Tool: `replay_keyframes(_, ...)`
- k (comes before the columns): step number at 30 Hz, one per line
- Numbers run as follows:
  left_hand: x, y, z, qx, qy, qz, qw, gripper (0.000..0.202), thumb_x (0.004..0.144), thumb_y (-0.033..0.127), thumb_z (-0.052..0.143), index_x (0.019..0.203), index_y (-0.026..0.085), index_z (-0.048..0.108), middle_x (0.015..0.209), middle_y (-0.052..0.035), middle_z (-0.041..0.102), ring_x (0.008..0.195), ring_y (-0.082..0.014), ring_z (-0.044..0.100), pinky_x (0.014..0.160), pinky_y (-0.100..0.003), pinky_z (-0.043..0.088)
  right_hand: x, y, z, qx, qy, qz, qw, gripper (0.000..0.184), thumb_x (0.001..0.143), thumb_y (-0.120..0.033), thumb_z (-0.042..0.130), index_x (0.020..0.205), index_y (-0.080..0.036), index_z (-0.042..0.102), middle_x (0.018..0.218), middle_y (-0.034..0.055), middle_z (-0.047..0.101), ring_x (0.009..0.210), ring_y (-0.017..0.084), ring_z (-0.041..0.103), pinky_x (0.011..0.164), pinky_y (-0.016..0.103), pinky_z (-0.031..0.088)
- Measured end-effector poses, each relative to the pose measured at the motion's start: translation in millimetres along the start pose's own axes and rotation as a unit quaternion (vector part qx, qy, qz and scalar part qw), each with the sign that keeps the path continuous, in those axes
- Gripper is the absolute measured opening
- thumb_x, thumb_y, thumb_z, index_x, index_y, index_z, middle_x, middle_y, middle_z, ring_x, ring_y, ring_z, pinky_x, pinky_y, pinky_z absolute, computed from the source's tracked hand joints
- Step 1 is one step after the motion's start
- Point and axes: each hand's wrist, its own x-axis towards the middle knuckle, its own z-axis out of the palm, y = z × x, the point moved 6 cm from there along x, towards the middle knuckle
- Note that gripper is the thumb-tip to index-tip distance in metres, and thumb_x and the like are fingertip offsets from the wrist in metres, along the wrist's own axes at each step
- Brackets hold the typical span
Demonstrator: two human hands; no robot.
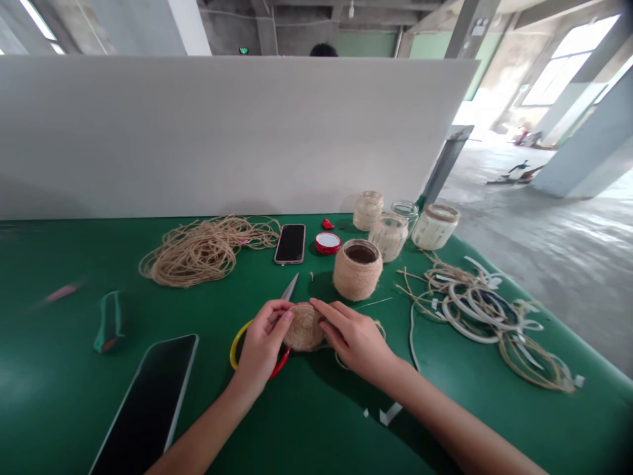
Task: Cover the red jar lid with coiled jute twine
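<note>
So the wrapped jar is my reference point here, all twine on the outside and dark inside. The twine-covered disc is nearer the wearer than that jar and off to its left, held up in both hands. The left hand has its thumb and fingers closed on the disc's left edge, pretty much a pinch. The right hand has its fingers curled in on the far and right edge, no real gap there either. Scissors poke out from under the left hand, left of the jar. Also left of it: a red-rimmed lid, a phone and, farther out, a loose twine heap. Just behind it to the right sits a partly wrapped glass jar, and well right there's a messy cord tangle.
</note>
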Motion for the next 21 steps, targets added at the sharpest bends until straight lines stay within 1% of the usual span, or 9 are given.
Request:
replay_keyframes(3, 0, -1, 0.3, -0.035, -0.001, -0.007, 0.999, 0.025, 0.076, 0.038, 0.057, 0.091, 0.018, 0.053, 0.089, -0.005, 0.064, 0.079, -0.0188, 0.061, 0.068, -0.027, 0.046, -1, 0, 0, -0.025, -0.001, 0.004, 1.0, 0.041, 0.09, -0.024, 0.036, 0.131, -0.019, 0.037, 0.095, 0.008, 0.059, 0.08, 0.018, 0.058, 0.066, 0.028, 0.048)
replay_keyframes(7, -2, -1, 2.5, -0.109, 0.0, -0.027, 0.994, 0.024, 0.075, 0.035, 0.059, 0.09, 0.018, 0.053, 0.084, -0.0032, 0.062, 0.074, -0.0163, 0.06, 0.064, -0.026, 0.047, -1, 3, -1, -0.031, 0.021, 0.018, 0.999, 0.04, 0.088, -0.026, 0.04, 0.128, -0.018, 0.04, 0.102, 0.0097, 0.06, 0.086, 0.021, 0.059, 0.071, 0.032, 0.048)
replay_keyframes(11, -3, -2, 9.8, -0.197, -0.034, -0.05, 0.979, 0.019, 0.075, 0.03, 0.061, 0.087, 0.019, 0.051, 0.081, -0.0014, 0.06, 0.073, -0.0142, 0.059, 0.065, -0.025, 0.046, 0, 5, -2, 0.045, 0.052, 0.021, 0.997, 0.037, 0.087, -0.023, 0.042, 0.124, -0.019, 0.043, 0.114, 0.0089, 0.057, 0.1, 0.021, 0.055, 0.084, 0.034, 0.046)
replay_keyframes(14, -3, -4, 15.0, -0.233, -0.06, -0.065, 0.968, 0.014, 0.075, 0.027, 0.06, 0.083, 0.019, 0.05, 0.08, -0.0007, 0.059, 0.073, -0.0129, 0.058, 0.066, -0.024, 0.046, 1, 7, -3, 0.104, 0.065, 0.021, 0.992, 0.034, 0.087, -0.019, 0.041, 0.121, -0.02, 0.045, 0.115, 0.0079, 0.057, 0.102, 0.019, 0.054, 0.087, 0.034, 0.044)
replay_keyframes(17, -4, -5, 16.3, -0.225, -0.075, -0.065, 0.969, 0.011, 0.076, 0.027, 0.057, 0.081, 0.019, 0.051, 0.078, 0.0, 0.058, 0.072, -0.0122, 0.056, 0.065, -0.022, 0.044, 2, 6, -4, 0.129, 0.067, 0.019, 0.989, 0.032, 0.086, -0.015, 0.04, 0.117, -0.02, 0.047, 0.113, 0.0069, 0.057, 0.101, 0.018, 0.054, 0.086, 0.032, 0.044)
replay_keyframes(19, -4, -3, 14.5, -0.186, -0.076, -0.052, 0.978, 0.011, 0.078, 0.029, 0.054, 0.082, 0.02, 0.051, 0.078, 0.0, 0.058, 0.071, -0.0124, 0.055, 0.063, -0.022, 0.043, 1, 5, -5, 0.123, 0.06, 0.018, 0.99, 0.031, 0.087, -0.015, 0.04, 0.117, -0.02, 0.047, 0.112, 0.0066, 0.057, 0.1, 0.018, 0.054, 0.086, 0.032, 0.044)
replay_keyframes(21, -4, 0, 13.3, -0.122, -0.083, -0.032, 0.988, 0.014, 0.08, 0.032, 0.052, 0.085, 0.019, 0.052, 0.077, -0.0003, 0.057, 0.07, -0.0129, 0.054, 0.061, -0.022, 0.042, 1, 2, -4, 0.105, 0.044, 0.017, 0.993, 0.031, 0.087, -0.015, 0.04, 0.117, -0.019, 0.048, 0.108, 0.0068, 0.058, 0.096, 0.018, 0.055, 0.083, 0.032, 0.044)
